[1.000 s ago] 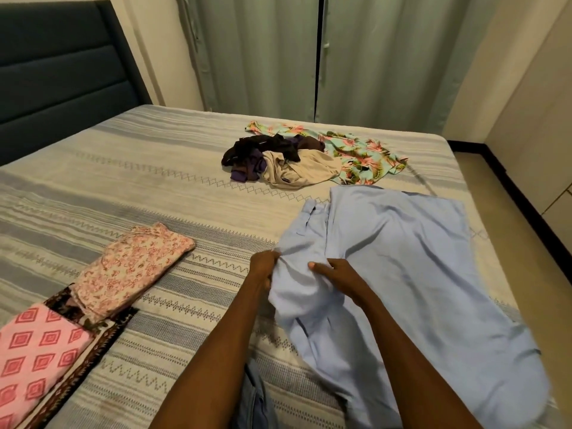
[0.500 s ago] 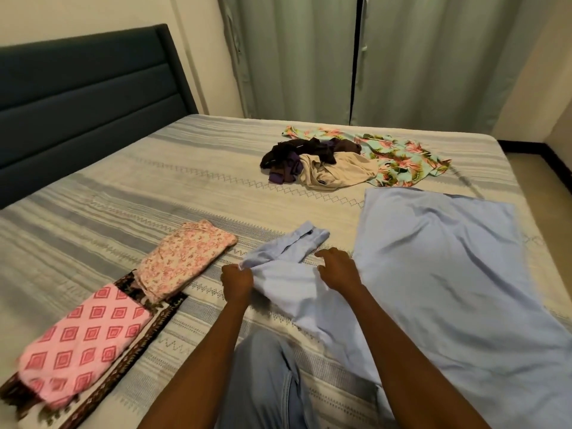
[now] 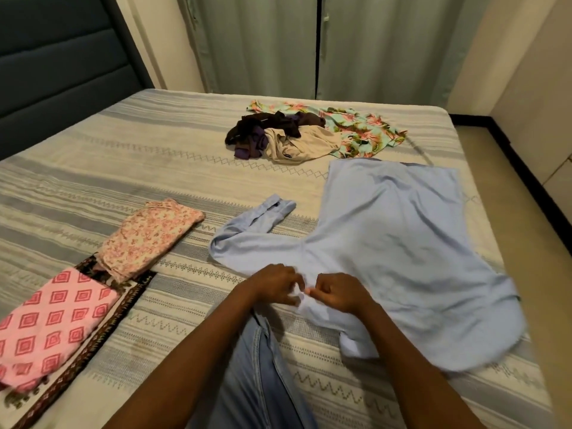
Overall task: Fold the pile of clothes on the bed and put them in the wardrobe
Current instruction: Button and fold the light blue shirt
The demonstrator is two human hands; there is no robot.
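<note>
Head view: both hands sit close together, low centre, on the near edge of a light blue shirt [image 3: 393, 243] spread flat on the bed [image 3: 154, 156]. Left hand [image 3: 275, 284] has fingers curled, pinching a bit of shirt fabric at the near edge. Right hand [image 3: 339, 294] is also curled, pinching the same edge just beside the left; fingertips of the two hands almost meet. Between them a small fold of pale cloth sticks up.

The shirt body runs away from the right hand, forward and to the right. One sleeve [image 3: 257, 224] bends out forward-left of the left hand, cuff pointing away, lying flat on the bedspread. Shirt hem at the right of the right hand is blurred.

Left of the left hand: a folded floral pink garment [image 3: 151, 236], and nearer on the far left a folded pink diamond-print cloth [image 3: 46, 329], which rests on a dark patterned cloth [image 3: 93, 351]; the floral one overlaps that dark cloth's far end.

Well ahead of both hands: unfolded pile [image 3: 278, 134] of dark brown, purple and beige clothes, touching a teal flowered garment [image 3: 365, 131] on its right side.

Below the hands, between the forearms, a denim-clad leg [image 3: 260, 366] rests on the bed. Dark headboard [image 3: 55, 66] far left, curtains [image 3: 309, 41] beyond the bed.
</note>
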